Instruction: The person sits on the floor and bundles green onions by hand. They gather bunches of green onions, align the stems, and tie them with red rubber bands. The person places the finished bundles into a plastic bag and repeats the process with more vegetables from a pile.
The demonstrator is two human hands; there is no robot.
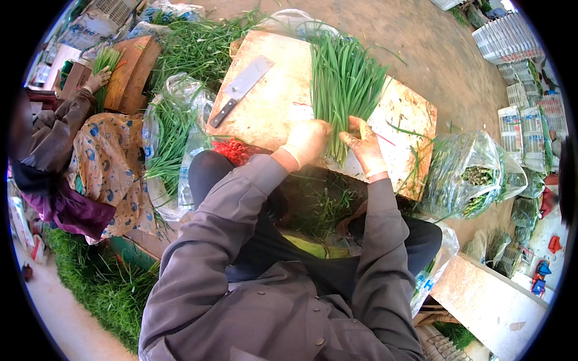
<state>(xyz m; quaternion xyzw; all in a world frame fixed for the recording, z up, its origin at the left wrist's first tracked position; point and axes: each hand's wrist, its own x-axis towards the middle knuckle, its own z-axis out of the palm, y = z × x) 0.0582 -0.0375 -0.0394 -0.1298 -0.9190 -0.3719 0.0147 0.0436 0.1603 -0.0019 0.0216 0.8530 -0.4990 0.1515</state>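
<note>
A thick bunch of long green garlic chives (345,81) lies on a wooden board (280,58), leaf tips away from me and pale cut ends towards me. My left hand (308,139), in a thin pale glove, is curled against the left side of the lower stalks, its fingertips partly hidden. On the right side, my gloved right hand (366,145) touches the stalks with thumb and forefinger, a gap between them. Left of the bunch rests a cleaver (246,83), its dark handle towards me. Red ties (232,150) lie in a heap by my left knee.
Loose chives (194,52) are piled beyond the board's left side. An open plastic bag of chives (169,144) stands left, a full clear bag (469,176) right. At far left a co-worker's gloved hand (97,80) holds a bunch. Stacked plastic crates (508,38) stand far right.
</note>
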